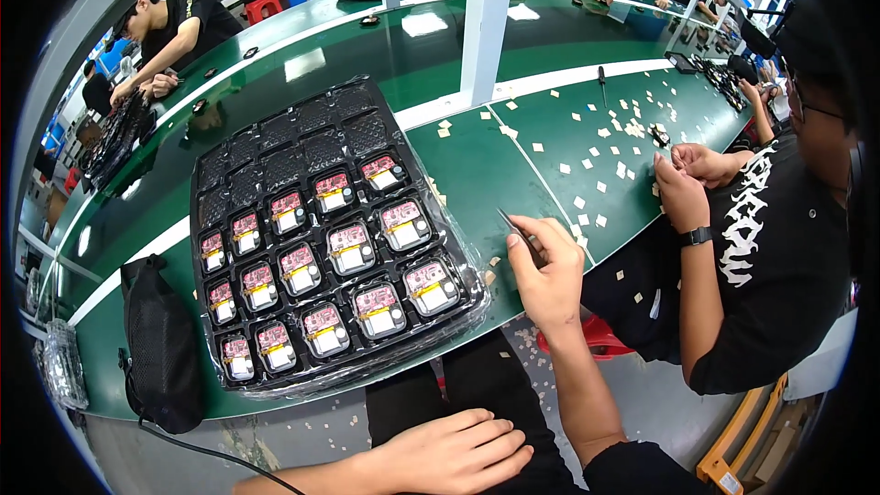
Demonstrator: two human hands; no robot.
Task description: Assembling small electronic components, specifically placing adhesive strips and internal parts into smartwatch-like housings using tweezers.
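Note:
My left hand [449, 455] lies flat across my lap with its fingers stretched out, touching nothing on the table. In my right hand [552, 270] is a thin dark pair of tweezers [509, 222], its tip pointing up and left, just beyond the tray's right edge. The black plastic tray [344, 133] lies tilted in front of me on top of a stack of similar trays. Its nearer rows hold several small electronic units [349, 247], each with a red circuit board, a white block and a yellow strip. The pockets in its far rows are empty.
A black cloth bag [163, 344] with a cord lies left of the tray. Small cream squares [621, 170] are scattered over the green table [541, 128] and the floor. A screwdriver [601, 78] lies farther back. At my right a co-worker [761, 247] handles a small part. A white post [486, 27] stands ahead.

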